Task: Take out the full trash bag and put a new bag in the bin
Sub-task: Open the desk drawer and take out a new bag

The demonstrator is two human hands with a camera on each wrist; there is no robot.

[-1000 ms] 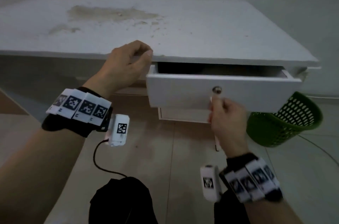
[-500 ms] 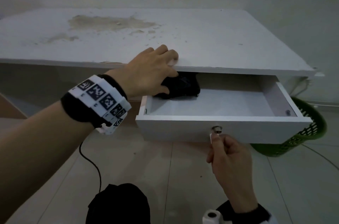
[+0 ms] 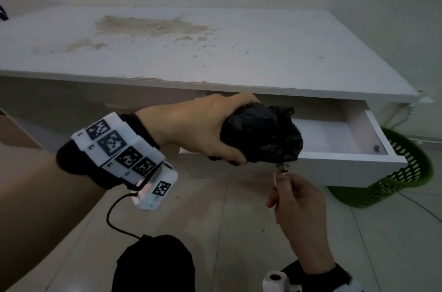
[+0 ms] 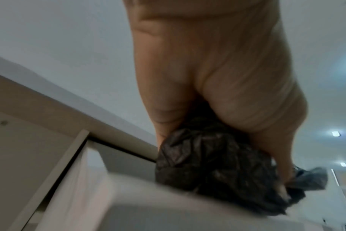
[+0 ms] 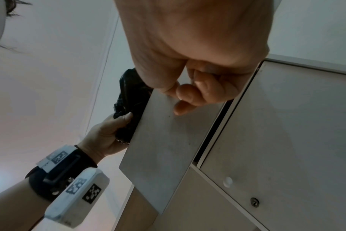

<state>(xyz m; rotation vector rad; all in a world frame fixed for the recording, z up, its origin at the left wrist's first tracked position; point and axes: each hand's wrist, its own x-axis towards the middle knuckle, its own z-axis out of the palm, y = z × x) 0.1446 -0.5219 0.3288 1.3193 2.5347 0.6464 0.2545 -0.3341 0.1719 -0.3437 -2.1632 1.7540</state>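
My left hand (image 3: pixel 210 133) grips a crumpled black trash bag (image 3: pixel 263 136) and holds it just above the front edge of the open white drawer (image 3: pixel 346 162). The left wrist view shows the same black trash bag (image 4: pixel 217 168) bunched under my curled fingers. My right hand (image 3: pixel 294 196) pinches the small metal drawer knob (image 3: pixel 283 168) below the drawer front. Seen from the right wrist, the black bag (image 5: pixel 128 96) pokes out behind the drawer front (image 5: pixel 164 140). A green mesh bin (image 3: pixel 394 179) stands on the floor at the right, partly hidden behind the drawer.
The white desk (image 3: pixel 191 52) with a stained top spans the view above the drawer. A tiled floor (image 3: pixel 215 220) lies below. A thin cable (image 3: pixel 425 208) runs over the floor near the bin. My dark-clothed knee (image 3: pixel 153 265) is at the bottom.
The drawer has slid fully out. My left hand went from the desk edge into the drawer, closed on the black bag and has lifted it up and forward. My right hand stays on the knob.
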